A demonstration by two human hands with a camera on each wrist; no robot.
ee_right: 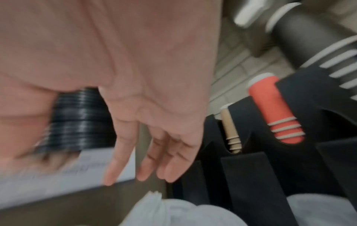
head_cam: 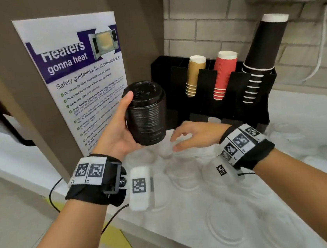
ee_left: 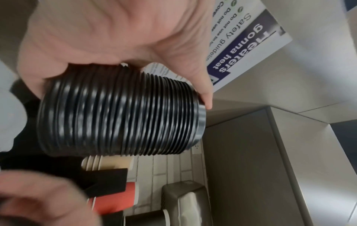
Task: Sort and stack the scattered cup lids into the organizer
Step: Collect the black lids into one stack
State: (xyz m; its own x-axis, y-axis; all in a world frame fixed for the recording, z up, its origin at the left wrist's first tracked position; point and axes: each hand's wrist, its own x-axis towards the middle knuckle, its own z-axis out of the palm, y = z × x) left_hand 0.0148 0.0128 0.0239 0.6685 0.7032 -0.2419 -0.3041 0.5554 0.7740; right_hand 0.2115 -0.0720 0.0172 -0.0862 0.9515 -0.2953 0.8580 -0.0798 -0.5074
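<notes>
My left hand point(head_cam: 122, 126) grips a tall stack of black cup lids point(head_cam: 146, 113), thumb on the top rim and palm under the stack; the left wrist view shows the same stack of lids point(ee_left: 119, 113) lying across my fingers. My right hand point(head_cam: 188, 136) hovers just right of the stack with fingers relaxed and spread, holding nothing, and its straight fingers point(ee_right: 146, 160) show blurred in the right wrist view. Behind stands the black organizer point(head_cam: 205, 90) with its slots. Several clear lids point(head_cam: 184, 174) lie scattered on the white counter below my hands.
The organizer holds tan cups point(head_cam: 194, 75), red cups point(head_cam: 224, 74) and black cups point(head_cam: 261, 57). A safety poster point(head_cam: 84, 77) hangs on the brown panel at left. A brick wall point(head_cam: 217, 15) backs the counter. A white cable point(head_cam: 321, 48) hangs at right.
</notes>
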